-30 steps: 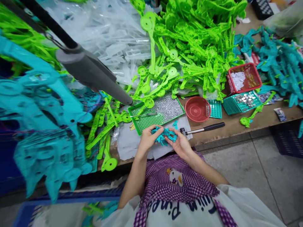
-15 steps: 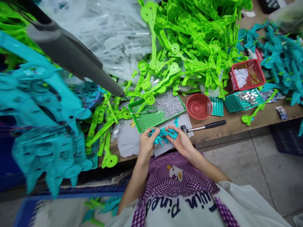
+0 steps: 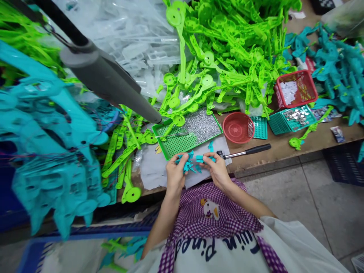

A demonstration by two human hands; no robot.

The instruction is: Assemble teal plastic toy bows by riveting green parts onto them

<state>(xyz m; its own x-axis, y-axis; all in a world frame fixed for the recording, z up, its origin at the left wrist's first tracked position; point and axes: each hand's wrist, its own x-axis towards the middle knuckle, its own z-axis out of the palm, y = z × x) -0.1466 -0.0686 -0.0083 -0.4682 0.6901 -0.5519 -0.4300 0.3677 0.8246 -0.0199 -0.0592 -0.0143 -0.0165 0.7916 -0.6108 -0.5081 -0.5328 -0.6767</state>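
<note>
Fingers of my left hand (image 3: 175, 169) are closed around a cluster of small turquoise plastic parts (image 3: 188, 165). A little to the right, my right hand (image 3: 218, 169) pinches a small turquoise plastic piece (image 3: 200, 159) between thumb and fingers. A gap separates the two hands, over a pale cloth (image 3: 153, 172) on the table. Just beyond them lies a green perforated tray (image 3: 178, 146) with many tiny silvery metal pieces (image 3: 203, 125) heaped on its right side. A hammer (image 3: 246, 151) with a black grip rests right of my right hand.
A gray tool (image 3: 113, 77) hangs at left above the tray. Bright green plastic parts (image 3: 236, 57) pile up behind. Turquoise parts (image 3: 62, 163) stack at left. Red baskets (image 3: 238, 127) and a teal tray of metal discs (image 3: 300, 116) stand at right.
My hands have drawn apart, and the right hand now holds its turquoise piece separate from the left hand's cluster. The hanging gray tool has swung right and slightly down.
</note>
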